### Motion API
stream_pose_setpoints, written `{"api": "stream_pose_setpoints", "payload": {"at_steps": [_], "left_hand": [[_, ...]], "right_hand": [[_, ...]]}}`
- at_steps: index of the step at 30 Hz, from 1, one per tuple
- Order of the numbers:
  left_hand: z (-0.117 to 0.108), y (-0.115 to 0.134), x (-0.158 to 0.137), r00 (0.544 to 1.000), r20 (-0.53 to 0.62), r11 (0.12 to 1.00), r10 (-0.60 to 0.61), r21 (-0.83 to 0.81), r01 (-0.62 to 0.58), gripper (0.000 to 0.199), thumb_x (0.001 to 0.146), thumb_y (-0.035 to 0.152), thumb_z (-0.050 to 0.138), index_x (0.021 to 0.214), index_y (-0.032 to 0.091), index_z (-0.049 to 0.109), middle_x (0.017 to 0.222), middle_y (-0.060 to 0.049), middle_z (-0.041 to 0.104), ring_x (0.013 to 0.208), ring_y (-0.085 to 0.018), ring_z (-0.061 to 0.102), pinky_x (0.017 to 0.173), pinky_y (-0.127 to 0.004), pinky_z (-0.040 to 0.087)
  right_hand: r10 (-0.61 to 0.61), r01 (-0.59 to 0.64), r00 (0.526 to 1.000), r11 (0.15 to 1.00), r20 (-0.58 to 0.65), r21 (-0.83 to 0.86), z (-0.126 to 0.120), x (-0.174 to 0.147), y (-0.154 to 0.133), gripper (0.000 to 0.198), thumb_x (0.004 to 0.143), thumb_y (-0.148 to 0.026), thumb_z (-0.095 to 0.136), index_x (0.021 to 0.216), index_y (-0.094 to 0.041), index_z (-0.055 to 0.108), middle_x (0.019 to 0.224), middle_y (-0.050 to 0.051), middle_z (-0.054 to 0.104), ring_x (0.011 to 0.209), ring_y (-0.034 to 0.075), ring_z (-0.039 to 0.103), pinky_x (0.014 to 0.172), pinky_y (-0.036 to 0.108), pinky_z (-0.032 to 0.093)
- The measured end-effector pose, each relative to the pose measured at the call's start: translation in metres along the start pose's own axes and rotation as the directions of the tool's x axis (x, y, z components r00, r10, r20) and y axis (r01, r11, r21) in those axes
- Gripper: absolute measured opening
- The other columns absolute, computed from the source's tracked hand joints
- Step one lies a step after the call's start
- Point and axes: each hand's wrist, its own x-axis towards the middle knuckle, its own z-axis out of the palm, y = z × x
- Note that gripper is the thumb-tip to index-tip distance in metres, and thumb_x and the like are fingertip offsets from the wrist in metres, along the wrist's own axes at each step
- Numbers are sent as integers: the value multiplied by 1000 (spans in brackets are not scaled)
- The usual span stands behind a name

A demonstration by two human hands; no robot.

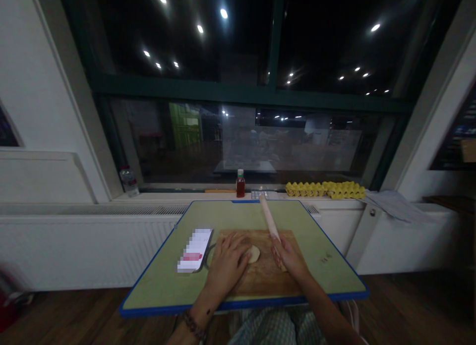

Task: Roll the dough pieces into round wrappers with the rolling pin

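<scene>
Checked fabric [266, 327] fronts a wooden board [264, 284], left hand [229, 253] overlapping round dough [255, 255], grip unclear; right hand [289, 256] clasping pale rolling pin [268, 218]; text unreadable on phone [196, 248]

And here's the bare left hand [228, 258], palm down, its back turned up, fingers [227, 241] stretched forward and thumb angled off towards the right hand. Behind it the bare left forearm [201, 305] slants up from the lower edge, inward, a dark beaded bracelet [194, 326] around it. Over to the bare right hand [285, 254]: fingers curled round in a grip, the bare right forearm [325, 305] slanting inward too, the hands apart!
</scene>
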Motion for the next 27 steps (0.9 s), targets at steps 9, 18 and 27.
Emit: {"api": "stream_pose_setpoints", "payload": {"at_steps": [9,18,27], "left_hand": [[10,14,-15,986,157,998,-47,45,41,42,96,34,41,136,23,51,143,-3,50,136,-28,37,111,-54,29],[5,8,-9,997,74,1000,17,17,-19,41,96,47,40,127,27,57,136,-3,56,131,-25,43,109,-49,30],[6,-33,69,947,242,975,-213,120,188,42,99,30,29,130,23,55,148,-7,44,135,-28,37,108,-55,25]], "right_hand": [[-18,17,1000,999,-8,-47,-1,1,3,59,69,-77,52,89,-22,46,50,-13,41,33,6,34,30,19,28],[1,-1,1000,1000,-3,-27,-2,3,7,60,68,-76,54,95,-22,47,50,-13,40,33,6,34,30,19,28],[27,-27,1000,1000,-8,-3,-2,-2,1,62,66,-78,55,93,-23,46,51,-13,39,34,6,33,29,19,27]]}}
